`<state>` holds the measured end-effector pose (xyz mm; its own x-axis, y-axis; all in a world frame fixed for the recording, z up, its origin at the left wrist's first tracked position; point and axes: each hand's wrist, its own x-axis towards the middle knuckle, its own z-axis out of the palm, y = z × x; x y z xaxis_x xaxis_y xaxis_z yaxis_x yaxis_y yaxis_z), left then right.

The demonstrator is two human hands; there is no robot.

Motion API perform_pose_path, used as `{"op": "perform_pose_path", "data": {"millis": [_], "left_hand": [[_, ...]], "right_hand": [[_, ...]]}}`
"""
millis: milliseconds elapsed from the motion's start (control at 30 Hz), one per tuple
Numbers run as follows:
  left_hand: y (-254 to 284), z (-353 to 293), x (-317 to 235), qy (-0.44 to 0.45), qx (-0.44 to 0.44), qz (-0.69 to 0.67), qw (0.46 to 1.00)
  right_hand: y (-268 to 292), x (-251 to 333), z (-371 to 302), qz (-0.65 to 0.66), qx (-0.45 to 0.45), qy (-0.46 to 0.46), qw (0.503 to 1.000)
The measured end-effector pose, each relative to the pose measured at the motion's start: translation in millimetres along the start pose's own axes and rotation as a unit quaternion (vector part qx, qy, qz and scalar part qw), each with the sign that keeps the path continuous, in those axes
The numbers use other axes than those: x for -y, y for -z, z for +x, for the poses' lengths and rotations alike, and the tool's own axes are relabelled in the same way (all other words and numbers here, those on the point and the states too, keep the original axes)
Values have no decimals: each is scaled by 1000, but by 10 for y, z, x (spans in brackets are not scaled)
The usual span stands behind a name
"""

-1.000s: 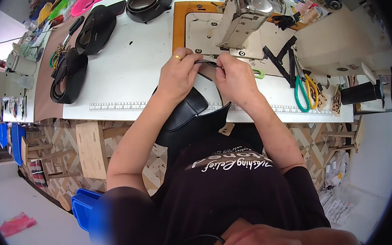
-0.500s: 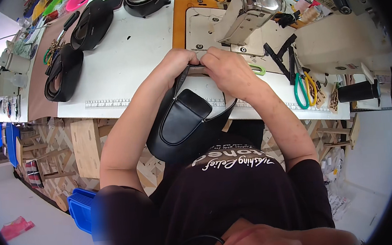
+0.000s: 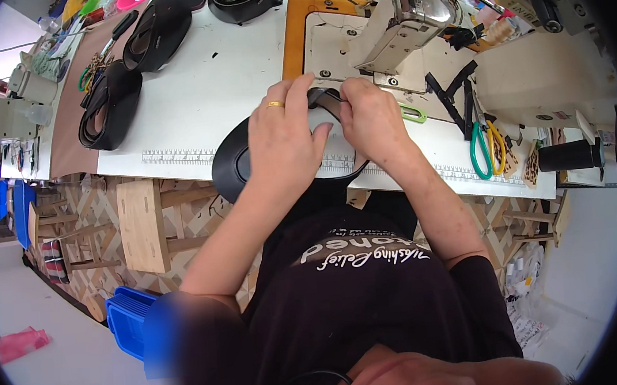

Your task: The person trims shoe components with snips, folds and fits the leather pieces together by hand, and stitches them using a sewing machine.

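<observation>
A black leather handbag (image 3: 226,159) lies tilted at the front edge of the table, partly over my lap. My left hand (image 3: 285,132), with a gold ring, rests across the bag; its fingers are stretched out and the thumb stands apart. Most of the bag's front is hidden beneath it. My right hand (image 3: 375,117) is closed, pinching the bag's black strap (image 3: 327,97), which loops up between both hands. Just beyond my fingers is the metal bed plate (image 3: 332,44) of a sewing machine (image 3: 393,31).
Several similar black bags (image 3: 157,33) lie on the white table (image 3: 196,85) at the left and back. To the right are a green thread snip (image 3: 412,114), black strips (image 3: 454,95) and green-and-yellow-handled scissors (image 3: 482,151). A ruler strip (image 3: 180,156) runs along the front edge.
The bag has turned and shifted to the left. My left hand has let go of the strap and spread over the bag, while my right hand stays at the strap, slightly to the right.
</observation>
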<state>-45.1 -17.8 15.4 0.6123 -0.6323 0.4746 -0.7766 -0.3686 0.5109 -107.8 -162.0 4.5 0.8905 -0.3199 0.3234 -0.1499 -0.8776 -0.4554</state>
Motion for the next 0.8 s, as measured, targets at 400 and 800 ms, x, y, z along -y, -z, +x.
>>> {"op": "perform_pose_path", "data": {"millis": [400,800], "left_hand": [[-397,116,392,-42,17,-92,995],[-353,458,852,306,387,-312,812]], "right_hand": [[195,-196,-183,44,10,-19,999],[-21,-42,131,-34,51,241,969]]}}
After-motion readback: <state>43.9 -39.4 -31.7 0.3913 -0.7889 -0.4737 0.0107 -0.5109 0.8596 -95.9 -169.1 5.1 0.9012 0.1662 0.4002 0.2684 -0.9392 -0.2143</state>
